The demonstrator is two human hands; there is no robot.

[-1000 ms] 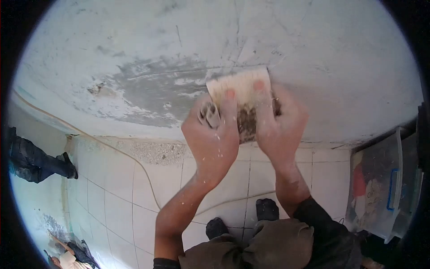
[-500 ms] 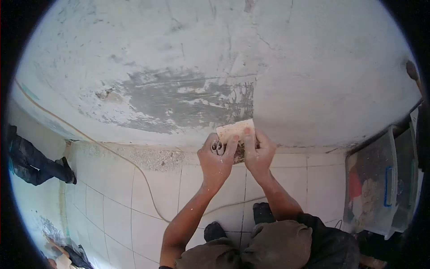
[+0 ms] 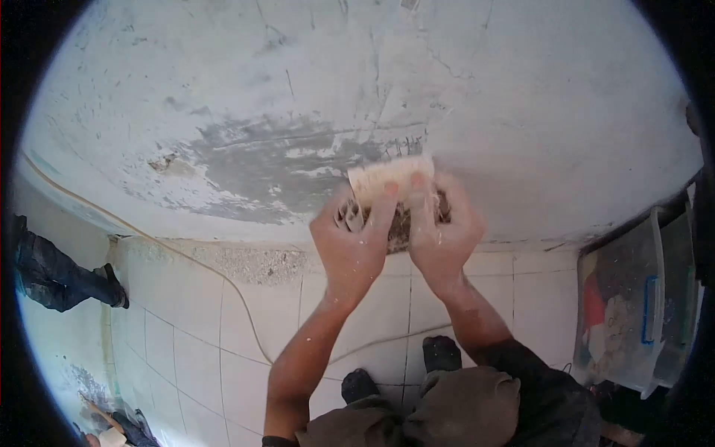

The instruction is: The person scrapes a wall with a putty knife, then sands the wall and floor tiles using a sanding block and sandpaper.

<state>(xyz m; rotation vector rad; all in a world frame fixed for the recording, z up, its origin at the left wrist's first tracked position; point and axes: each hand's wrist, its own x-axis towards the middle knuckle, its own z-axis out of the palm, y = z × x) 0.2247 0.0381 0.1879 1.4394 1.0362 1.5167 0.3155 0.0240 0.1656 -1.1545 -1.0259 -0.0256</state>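
Both hands press a pale, dusty sheet, perhaps sandpaper, flat against the white wall (image 3: pixel 536 134). My left hand (image 3: pixel 352 237) grips the left side of the sheet (image 3: pixel 380 177), its thumb on the face and a curled edge near the fingers. My right hand (image 3: pixel 441 232) holds the right side, thumb also on the face. Between the palms a dark, speckled part of the held piece shows. Left of the hands lies a grey scraped patch (image 3: pixel 275 160) in the wall. The fingertips behind the sheet are hidden.
White floor tiles (image 3: pixel 372 313) meet the wall, with crumbled debris (image 3: pixel 264 264) along the edge. A thin hose (image 3: pixel 238 294) crosses the floor. Clear plastic bins (image 3: pixel 618 298) stand at the right. A person's legs (image 3: pixel 63 268) show at the left, another person (image 3: pixel 119 432) at the lower left.
Both hands and the sheet have moved up the wall, and the hands are a little farther apart. More of the speckled part shows between them.
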